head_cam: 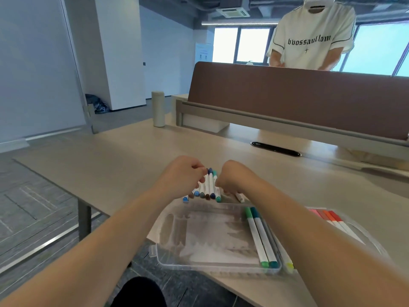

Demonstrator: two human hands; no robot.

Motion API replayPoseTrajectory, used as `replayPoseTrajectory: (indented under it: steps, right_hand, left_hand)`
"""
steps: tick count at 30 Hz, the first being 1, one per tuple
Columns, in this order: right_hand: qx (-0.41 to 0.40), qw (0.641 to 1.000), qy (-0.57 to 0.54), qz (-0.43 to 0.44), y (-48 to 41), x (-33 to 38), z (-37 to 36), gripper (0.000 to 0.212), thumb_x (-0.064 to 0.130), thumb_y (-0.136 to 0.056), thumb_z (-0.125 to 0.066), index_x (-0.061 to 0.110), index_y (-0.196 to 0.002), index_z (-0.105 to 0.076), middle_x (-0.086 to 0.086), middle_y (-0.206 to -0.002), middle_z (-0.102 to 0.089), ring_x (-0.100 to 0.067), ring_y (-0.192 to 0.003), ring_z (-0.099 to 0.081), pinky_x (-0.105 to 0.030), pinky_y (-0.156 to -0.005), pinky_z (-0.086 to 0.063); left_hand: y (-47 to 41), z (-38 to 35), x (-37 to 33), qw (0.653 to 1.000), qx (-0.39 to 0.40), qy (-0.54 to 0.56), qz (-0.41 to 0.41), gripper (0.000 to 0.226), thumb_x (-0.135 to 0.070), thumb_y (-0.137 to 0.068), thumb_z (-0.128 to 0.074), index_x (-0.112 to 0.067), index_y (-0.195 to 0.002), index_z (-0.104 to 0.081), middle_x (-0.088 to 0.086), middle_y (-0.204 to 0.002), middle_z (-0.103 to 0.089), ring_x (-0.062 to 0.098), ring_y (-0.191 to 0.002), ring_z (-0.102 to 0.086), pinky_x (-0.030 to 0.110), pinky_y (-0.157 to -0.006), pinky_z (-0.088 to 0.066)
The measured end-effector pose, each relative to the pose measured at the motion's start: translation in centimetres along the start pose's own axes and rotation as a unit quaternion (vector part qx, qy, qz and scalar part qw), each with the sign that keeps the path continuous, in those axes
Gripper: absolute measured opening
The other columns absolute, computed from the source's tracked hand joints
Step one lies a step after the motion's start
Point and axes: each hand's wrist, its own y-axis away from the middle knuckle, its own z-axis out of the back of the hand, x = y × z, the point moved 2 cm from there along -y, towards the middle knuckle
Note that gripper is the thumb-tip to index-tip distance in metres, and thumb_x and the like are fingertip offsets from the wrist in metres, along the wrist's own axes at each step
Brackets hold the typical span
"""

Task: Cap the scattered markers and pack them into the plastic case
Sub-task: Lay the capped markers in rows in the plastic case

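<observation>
Between two hands (184, 173), six markers (209, 185)

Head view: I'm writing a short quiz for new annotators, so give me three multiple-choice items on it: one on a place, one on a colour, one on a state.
1. Where does the cream tumbler stand?
A. on a chair
B. on the desk, far left
C. on the floor

2. What colours are the caps of the two markers lying in the near half of the plastic case?
A. red and black
B. purple and white
C. green and teal

3. What holds the marker bundle?
A. the left hand and right hand together, fingers curled
B. nothing; it lies in the case
C. the person behind the divider

Answers:
1 B: it stands upright at the desk's far left.
2 C: green and teal caps show at both ends.
3 A: both hands close on the bundle's sides.
</observation>
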Motion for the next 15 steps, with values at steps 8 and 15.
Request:
replayPoseTrajectory:
  steps: [8,15]
  right_hand:
    - [0.095,0.99,0.097,-0.034,-1.6,1.7,-0.1,0.028,0.013,-0.09,-0.054,0.009,-0.063,-0.055,-0.006,-0.062,-0.055,-0.019,-0.053,-0.052,-0.028,-0.053,-0.042]
    - [0.071,0.995,0.058,-0.041,-0.8,0.9,0.1,0.018,0.018,-0.087,-0.06,0.01,-0.071,-0.059,-0.005,-0.072,-0.059,-0.02,-0.064,-0.057,-0.03,-0.064,-0.049]
  left_hand:
    - [-0.9,1.1,1.0,1.0,-0.007,0.003,0.01,0.021,-0.022,-0.097,-0.052,-0.015,-0.095,-0.072,-0.001,-0.087,-0.072,0.013,-0.074,-0.065,0.035,-0.075,-0.056]
    - [0.0,0.6,0.5,1.0,0.008,0.0,0.004,0.021,-0.022,-0.098,-0.05,-0.015,-0.094,-0.07,0.002,-0.09,-0.072,0.021,-0.079,-0.066,0.036,-0.073,-0.056]
